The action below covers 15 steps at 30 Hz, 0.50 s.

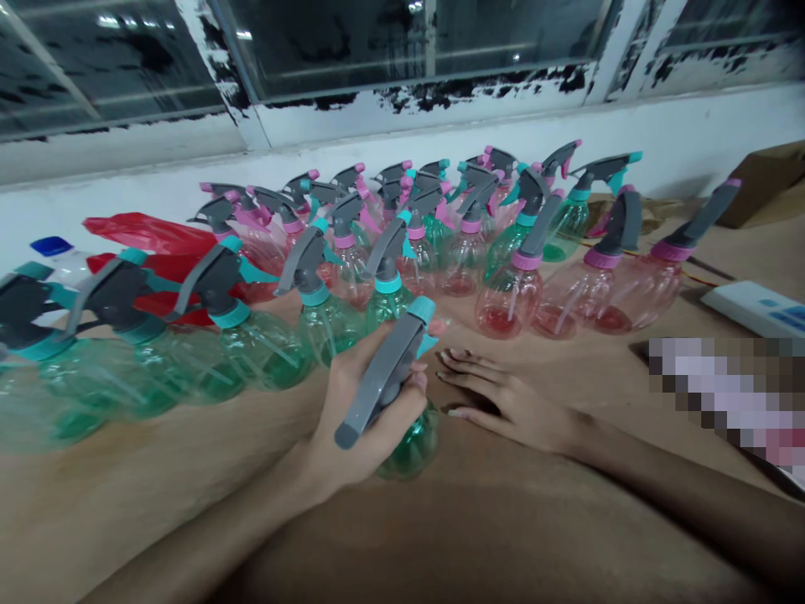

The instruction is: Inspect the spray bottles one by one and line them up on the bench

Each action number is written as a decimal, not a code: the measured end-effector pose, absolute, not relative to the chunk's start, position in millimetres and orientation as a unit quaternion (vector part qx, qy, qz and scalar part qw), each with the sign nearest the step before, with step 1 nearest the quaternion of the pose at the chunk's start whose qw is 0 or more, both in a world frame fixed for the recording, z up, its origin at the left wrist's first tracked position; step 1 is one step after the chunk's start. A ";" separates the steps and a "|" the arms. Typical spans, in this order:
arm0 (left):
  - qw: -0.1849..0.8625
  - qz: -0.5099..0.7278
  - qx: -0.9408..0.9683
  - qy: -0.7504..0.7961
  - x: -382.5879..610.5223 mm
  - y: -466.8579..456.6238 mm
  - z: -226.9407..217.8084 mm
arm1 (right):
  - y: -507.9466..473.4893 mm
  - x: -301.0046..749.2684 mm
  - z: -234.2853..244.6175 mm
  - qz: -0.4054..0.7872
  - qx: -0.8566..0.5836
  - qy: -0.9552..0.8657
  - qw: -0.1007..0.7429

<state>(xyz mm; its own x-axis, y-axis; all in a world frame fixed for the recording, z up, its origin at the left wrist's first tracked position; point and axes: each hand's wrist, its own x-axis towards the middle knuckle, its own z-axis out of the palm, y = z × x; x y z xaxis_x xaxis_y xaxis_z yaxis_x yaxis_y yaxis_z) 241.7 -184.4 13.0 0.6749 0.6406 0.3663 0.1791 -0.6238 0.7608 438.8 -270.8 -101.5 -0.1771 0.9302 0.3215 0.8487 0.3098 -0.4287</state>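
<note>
My left hand is wrapped round the neck of a green spray bottle with a grey and teal trigger head, which stands upright on the brown table. Part of its collar and trigger is hidden by my fingers. Just right of that bottle, my right hand rests palm down on the table with fingers stretched out, holding nothing. Close beyond my left hand stands another green spray bottle, and a pink spray bottle is beyond my right hand.
Several green spray bottles line the left side, and several pink ones stand at the right. More crowd the back near the white wall. A red plastic bag, a blue-capped bottle, a white device and a cardboard box lie around them.
</note>
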 end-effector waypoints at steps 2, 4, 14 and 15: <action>0.360 0.319 0.841 0.250 241.7 -184.3 12.9 | -270.7 439.1 -102.0 0.078 -0.582 -0.763 0.272; 0.355 0.311 0.847 0.244 241.8 -183.2 12.2 | -270.6 439.3 -102.2 0.079 -0.581 -0.763 0.270; 0.361 0.302 0.852 0.229 241.1 -181.1 11.1 | -270.8 438.4 -101.1 0.075 -0.585 -0.765 0.258; 0.359 0.302 0.854 0.225 241.2 -181.1 11.4 | -270.7 438.5 -101.2 0.076 -0.584 -0.765 0.260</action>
<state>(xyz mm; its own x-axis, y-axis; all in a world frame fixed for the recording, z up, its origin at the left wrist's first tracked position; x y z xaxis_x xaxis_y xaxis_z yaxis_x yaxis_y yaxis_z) 241.2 -181.1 11.4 0.7166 0.6010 0.3539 0.1679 -0.6411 0.7488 438.5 -270.7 -101.2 -0.1830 0.9331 0.3097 0.8544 0.3068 -0.4193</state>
